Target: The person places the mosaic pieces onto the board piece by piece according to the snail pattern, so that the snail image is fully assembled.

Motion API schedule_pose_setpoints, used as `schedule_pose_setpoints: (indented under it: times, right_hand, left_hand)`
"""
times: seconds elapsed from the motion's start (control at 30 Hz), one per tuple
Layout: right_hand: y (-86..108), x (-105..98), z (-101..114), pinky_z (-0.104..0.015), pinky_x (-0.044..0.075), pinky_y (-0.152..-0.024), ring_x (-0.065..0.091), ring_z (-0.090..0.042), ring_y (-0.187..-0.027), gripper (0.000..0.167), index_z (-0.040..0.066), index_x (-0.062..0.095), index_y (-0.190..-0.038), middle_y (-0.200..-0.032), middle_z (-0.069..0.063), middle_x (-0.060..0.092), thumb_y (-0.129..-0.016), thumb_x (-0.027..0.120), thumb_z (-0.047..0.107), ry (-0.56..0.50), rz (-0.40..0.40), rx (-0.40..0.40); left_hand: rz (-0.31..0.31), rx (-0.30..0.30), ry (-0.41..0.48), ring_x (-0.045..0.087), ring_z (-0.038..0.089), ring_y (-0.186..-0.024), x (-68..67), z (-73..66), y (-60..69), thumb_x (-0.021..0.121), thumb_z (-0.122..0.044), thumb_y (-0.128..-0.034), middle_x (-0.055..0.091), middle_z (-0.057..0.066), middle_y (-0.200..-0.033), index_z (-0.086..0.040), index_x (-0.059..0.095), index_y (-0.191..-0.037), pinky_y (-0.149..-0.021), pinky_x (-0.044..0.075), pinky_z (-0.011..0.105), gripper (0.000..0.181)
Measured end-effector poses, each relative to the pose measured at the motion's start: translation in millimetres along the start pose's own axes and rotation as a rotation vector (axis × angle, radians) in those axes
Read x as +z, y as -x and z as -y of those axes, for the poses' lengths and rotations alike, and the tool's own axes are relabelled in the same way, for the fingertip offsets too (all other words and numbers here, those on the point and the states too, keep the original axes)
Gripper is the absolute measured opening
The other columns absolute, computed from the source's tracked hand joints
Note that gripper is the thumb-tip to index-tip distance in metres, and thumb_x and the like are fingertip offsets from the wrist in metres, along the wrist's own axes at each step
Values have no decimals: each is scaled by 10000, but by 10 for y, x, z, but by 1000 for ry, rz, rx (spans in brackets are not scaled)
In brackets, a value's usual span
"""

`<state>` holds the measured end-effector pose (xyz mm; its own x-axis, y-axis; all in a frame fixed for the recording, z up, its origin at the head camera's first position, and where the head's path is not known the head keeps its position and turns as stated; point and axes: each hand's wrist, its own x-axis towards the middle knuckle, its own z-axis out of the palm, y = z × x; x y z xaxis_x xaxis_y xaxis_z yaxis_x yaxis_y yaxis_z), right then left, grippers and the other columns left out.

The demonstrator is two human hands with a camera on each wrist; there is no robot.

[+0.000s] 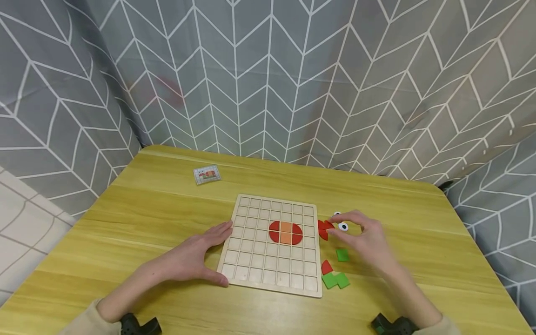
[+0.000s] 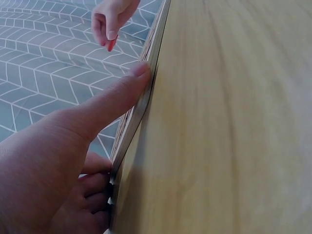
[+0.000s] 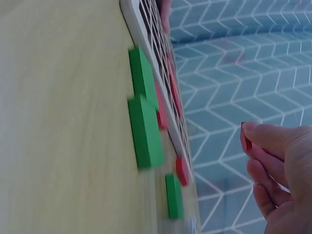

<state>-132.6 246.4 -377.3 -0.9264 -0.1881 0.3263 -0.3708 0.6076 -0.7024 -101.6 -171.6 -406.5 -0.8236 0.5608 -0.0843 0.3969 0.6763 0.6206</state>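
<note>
A red quarter-circle tile (image 3: 245,138) is pinched between thumb and forefinger in the grip of the right hand (image 1: 363,236), held raised off the bench (image 1: 167,204) just beside the right edge of the wooden grid board (image 1: 268,267). The left edge of the board is touched by the left hand (image 1: 190,253); its grip is relaxed, with nothing grasped, the thumb set at the near left corner and the fingers laid farther up the same edge.

On the board, a rounded shape is formed above and right of its middle: orange squares (image 1: 286,232) are flanked on both sides by red rounded pieces (image 1: 274,232).

To the right of the board, more red can be seen close under the right fingertips. Two googly-eye discs (image 1: 343,226) are partly covered or neighboured by that hand. Nearer the board's near right corner, a loose red quarter-circle (image 1: 326,267) and three green square tiles (image 1: 342,254) are spread.

Beyond the board's far left corner, a small pattern card (image 1: 207,175) is laid.
</note>
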Motion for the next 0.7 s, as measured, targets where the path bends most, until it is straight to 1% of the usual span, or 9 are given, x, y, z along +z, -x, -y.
schedule_pose_setpoints:
  times: [0.13,0.23,0.3,0.37,0.47,0.53,0.6,0.7]
  right_hand:
    - [-12,68,89,-272,490,-901,625,-14,-980,257,264,780,-1020,-986,136,725,-782,869,224,19,-4,0]
    - [-11,130,115,-261,489,-873,645,-59,-946,253,257,779,-1005,-962,122,733,-775,872,208,4,-6,-24]
    - [-3,194,127,-239,493,-872,658,-92,-934,251,249,782,-998,-952,110,744,-771,874,194,-8,9,-49]
    - [17,266,142,-244,502,-853,663,-136,-918,247,240,786,-987,-946,104,747,-765,877,184,-25,35,-66]
    - [46,366,153,-275,513,-794,639,-171,-871,238,245,791,-976,-933,115,739,-761,879,191,-52,68,-69]
    - [69,421,144,-310,496,-714,600,-204,-817,231,238,791,-964,-905,100,726,-758,880,188,-70,75,-80]
    - [92,470,123,-320,478,-668,570,-213,-781,230,227,789,-964,-892,83,722,-758,879,180,-75,78,-111]
    - [130,533,88,-302,492,-681,596,-187,-798,229,207,784,-973,-910,63,731,-765,874,171,-90,91,-161]
  left_hand:
    - [1,-11,1,210,327,-1520,11,-1,-4,751,-746,-671,188,24,-1672,-82,314,-1569,-1155,293,590,1198]
    - [0,-11,-1,210,324,-1521,22,6,-9,744,-757,-665,190,22,-1671,-82,316,-1568,-1157,292,588,1206]
    - [-1,-8,-1,210,324,-1521,22,8,-7,746,-752,-669,192,28,-1671,-81,318,-1567,-1157,289,590,1200]
    - [-2,-4,-1,212,325,-1520,23,12,-5,745,-749,-674,195,34,-1669,-80,319,-1567,-1156,291,589,1194]
    - [-4,-2,0,213,326,-1520,22,15,0,744,-746,-680,199,36,-1668,-82,321,-1567,-1154,291,595,1186]
    - [-6,0,1,214,329,-1520,21,17,1,743,-745,-682,201,36,-1668,-82,321,-1566,-1154,290,599,1183]
    - [-6,1,2,213,329,-1520,20,19,1,743,-745,-682,200,34,-1668,-82,320,-1567,-1153,289,602,1183]
    - [-6,4,1,214,332,-1519,21,24,-3,744,-743,-683,198,36,-1669,-80,320,-1567,-1152,289,603,1184]
